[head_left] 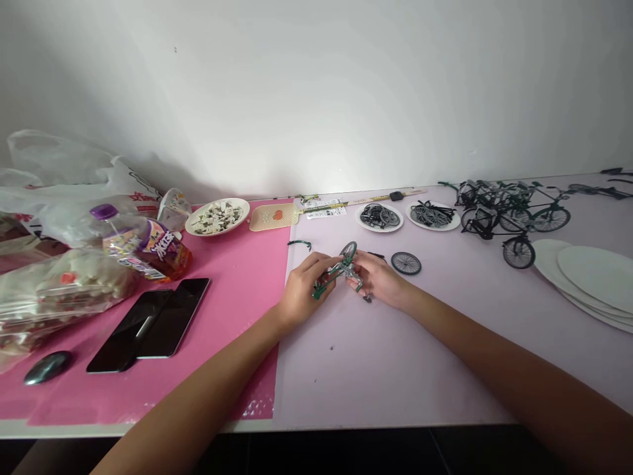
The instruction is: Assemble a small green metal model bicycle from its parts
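Near the middle of the table, my left hand [302, 290] is closed on the green frame of a small model bicycle [341, 269]. My right hand [380, 280] grips the same model from the other side, its fingers by the small wheel that points up and away. Just right of my right hand, a loose spoked wheel [406, 263] lies flat. A thin dark green curved part [299, 244] rests beyond my left hand. Two small plates, one with black parts and wheels [380, 218] and one with similar parts [432, 216], stand farther back.
Several assembled model bicycles [514, 211] stand at the right, behind stacked white plates [598, 277]. At the left are two phones [173, 320], a mouse [48, 367], a drink bottle [148, 247], plastic bags [69, 191] and a plate of small white pieces [217, 218]. A wall rises behind.
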Available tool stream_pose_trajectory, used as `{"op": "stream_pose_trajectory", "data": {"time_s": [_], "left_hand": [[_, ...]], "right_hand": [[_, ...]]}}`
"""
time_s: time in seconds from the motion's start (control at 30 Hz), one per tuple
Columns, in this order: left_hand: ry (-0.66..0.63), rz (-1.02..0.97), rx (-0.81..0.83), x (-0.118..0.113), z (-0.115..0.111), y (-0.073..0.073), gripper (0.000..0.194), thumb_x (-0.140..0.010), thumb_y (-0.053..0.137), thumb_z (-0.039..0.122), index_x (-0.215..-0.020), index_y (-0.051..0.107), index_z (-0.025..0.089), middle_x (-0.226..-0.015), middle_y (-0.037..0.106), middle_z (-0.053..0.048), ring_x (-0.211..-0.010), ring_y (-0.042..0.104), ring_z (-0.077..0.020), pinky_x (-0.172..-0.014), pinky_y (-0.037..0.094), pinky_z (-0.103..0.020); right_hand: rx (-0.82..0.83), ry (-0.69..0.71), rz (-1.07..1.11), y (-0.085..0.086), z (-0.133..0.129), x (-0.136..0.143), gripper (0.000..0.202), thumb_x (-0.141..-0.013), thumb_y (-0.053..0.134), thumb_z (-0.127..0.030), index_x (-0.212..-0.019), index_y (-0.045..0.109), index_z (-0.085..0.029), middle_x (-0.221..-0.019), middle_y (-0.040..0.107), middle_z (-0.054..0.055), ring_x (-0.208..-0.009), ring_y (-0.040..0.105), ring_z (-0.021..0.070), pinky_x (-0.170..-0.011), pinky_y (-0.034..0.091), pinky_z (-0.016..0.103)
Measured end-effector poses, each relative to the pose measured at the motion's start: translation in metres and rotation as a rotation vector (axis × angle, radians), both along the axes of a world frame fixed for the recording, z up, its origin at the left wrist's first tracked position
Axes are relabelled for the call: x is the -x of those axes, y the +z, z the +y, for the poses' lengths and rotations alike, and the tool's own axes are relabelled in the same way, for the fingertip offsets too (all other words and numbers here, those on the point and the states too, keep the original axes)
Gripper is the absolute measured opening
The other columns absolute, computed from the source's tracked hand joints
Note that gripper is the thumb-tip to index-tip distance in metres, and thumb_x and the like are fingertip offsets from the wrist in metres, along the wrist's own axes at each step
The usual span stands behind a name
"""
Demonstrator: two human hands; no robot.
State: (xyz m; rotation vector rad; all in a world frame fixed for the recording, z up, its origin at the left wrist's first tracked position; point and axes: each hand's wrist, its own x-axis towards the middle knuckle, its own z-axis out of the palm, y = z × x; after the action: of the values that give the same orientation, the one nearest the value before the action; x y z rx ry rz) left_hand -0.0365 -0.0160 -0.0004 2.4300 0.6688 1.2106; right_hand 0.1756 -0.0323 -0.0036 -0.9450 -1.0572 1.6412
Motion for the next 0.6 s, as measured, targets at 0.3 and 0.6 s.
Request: {"op": "stream_pose_trajectory", "data": {"time_s": [0.3,0.6], "left_hand": [[0.027,0.005,0.052,-0.0018,0.0005,-0.0013,0.039,-0.094,0.061,0.011,-0.131,0.068,0.021,-0.110,0.068,-0.009,-0.076,0.063,-0.0138,-0.072,0.055,-0.028],[-0.006,-0.028,0.013,-0.0002,-0.0002,-0.0008,0.040,-0.094,0.061,0.010,-0.132,0.067,0.021,-0.108,0.067,-0.009,-0.078,0.062,-0.0142,-0.072,0.055,-0.027]], "right_hand": [[0.035,0.002,0.016,-0.0045,0.0035,-0.0004,0.035,-0.090,0.070,-0.054,-0.081,0.058,-0.022,-0.063,0.053,-0.003,-0.051,0.051,0.0125,-0.040,0.035,0.023],[-0.012,0.004,-0.011,-0.0047,0.0027,-0.0002,0.039,-0.089,0.071,-0.057,-0.079,0.057,-0.022,-0.061,0.053,-0.004,-0.049,0.050,0.0119,-0.041,0.036,0.024]]}}
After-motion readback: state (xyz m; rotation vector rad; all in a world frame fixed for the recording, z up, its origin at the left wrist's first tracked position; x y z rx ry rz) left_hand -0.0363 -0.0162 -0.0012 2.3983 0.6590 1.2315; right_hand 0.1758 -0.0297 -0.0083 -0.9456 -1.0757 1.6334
